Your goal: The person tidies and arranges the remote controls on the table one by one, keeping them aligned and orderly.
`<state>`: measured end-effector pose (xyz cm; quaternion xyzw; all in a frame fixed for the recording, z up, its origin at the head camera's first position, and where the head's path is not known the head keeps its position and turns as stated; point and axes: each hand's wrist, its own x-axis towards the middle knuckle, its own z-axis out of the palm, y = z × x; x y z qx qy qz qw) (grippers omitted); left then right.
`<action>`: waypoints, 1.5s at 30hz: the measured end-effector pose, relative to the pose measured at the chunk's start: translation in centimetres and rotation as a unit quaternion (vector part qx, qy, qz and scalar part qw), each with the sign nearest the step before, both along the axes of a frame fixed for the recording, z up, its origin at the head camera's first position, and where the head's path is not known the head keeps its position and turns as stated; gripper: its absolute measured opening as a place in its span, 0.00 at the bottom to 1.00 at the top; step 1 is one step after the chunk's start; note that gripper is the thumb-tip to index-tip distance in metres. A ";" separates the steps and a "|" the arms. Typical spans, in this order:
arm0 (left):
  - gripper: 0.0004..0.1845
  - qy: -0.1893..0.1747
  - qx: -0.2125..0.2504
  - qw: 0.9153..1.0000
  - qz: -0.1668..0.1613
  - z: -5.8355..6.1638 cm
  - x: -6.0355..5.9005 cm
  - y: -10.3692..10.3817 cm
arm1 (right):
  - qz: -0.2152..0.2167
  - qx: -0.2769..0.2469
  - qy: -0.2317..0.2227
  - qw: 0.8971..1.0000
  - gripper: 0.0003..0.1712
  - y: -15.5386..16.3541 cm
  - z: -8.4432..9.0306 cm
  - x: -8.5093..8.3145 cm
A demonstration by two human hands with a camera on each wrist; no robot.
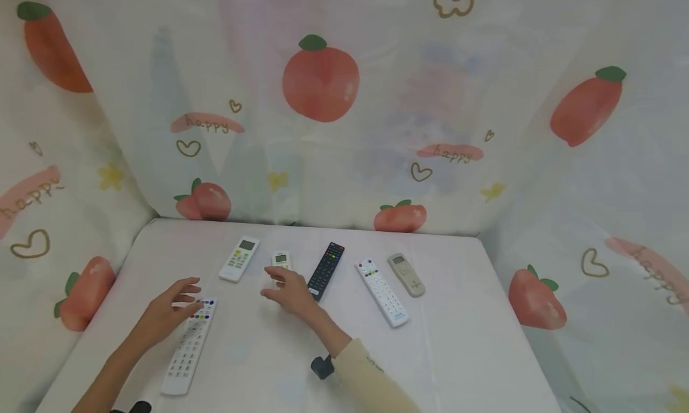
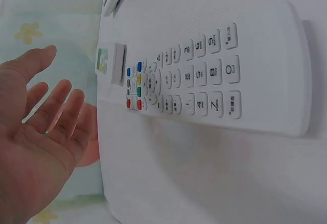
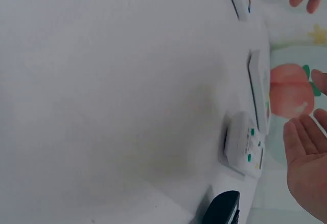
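My left hand (image 1: 164,314) hovers with loosely bent fingers over the top end of a long white remote control (image 1: 185,356). In the left wrist view, that remote's number keys and coloured buttons face up, and the left hand (image 2: 46,142) holds nothing. My right hand (image 1: 290,290) is near a small white remote with a screen (image 1: 281,259), partly covering it in the head view. Its fingers are relaxed and apart. Seen from the right wrist, the palm of the right hand (image 3: 309,168) shows bare beside the small white remote (image 3: 244,145).
A white remote with a screen (image 1: 239,259) lies at the back left. Right of my right hand are a black remote (image 1: 326,271), a white remote with many buttons (image 1: 382,292) and a beige remote (image 1: 406,275). Fruit-printed cloth walls (image 1: 323,174) surround the white table (image 1: 463,353).
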<state>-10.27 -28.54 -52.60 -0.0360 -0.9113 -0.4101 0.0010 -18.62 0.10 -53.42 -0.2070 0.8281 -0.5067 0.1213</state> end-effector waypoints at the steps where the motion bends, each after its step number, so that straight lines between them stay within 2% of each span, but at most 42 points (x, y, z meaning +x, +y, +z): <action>1: 0.30 -0.003 0.000 1.000 -0.001 -0.1 -0.3 0.1 | 0.002 0.010 0.006 1.000 0.30 0.1 0.0 -0.4; 7: 0.33 -0.012 0.021 1.000 -0.015 -0.2 -1.7 0.9 | 0.009 0.071 0.043 0.997 0.31 0.3 0.5 -2.6; 12: 0.33 -0.009 0.037 0.999 -0.027 -0.2 -2.7 1.3 | 0.022 0.100 0.056 0.993 0.31 0.3 1.2 -4.4; 20: 0.35 -0.031 0.026 0.999 -0.020 -0.9 -4.1 1.7 | 0.032 0.157 0.068 0.985 0.32 0.6 1.0 -7.0; 24: 0.35 -0.037 0.022 0.999 -0.025 -1.4 -4.6 1.7 | 0.028 0.168 0.067 0.983 0.34 0.4 0.9 -8.1; 30: 0.37 -0.058 0.018 0.998 -0.022 -1.7 -5.0 1.8 | 0.029 0.162 0.045 0.985 0.36 -0.3 0.7 -8.8; 36: 0.38 -0.076 0.007 0.997 -0.014 -1.8 -5.4 1.8 | 0.042 0.201 0.036 0.978 0.36 -1.4 0.5 -9.0; 45: 0.40 -0.092 -0.004 0.996 -0.013 -1.8 -6.7 2.1 | 0.057 0.245 0.056 0.966 0.39 -2.4 0.2 -9.3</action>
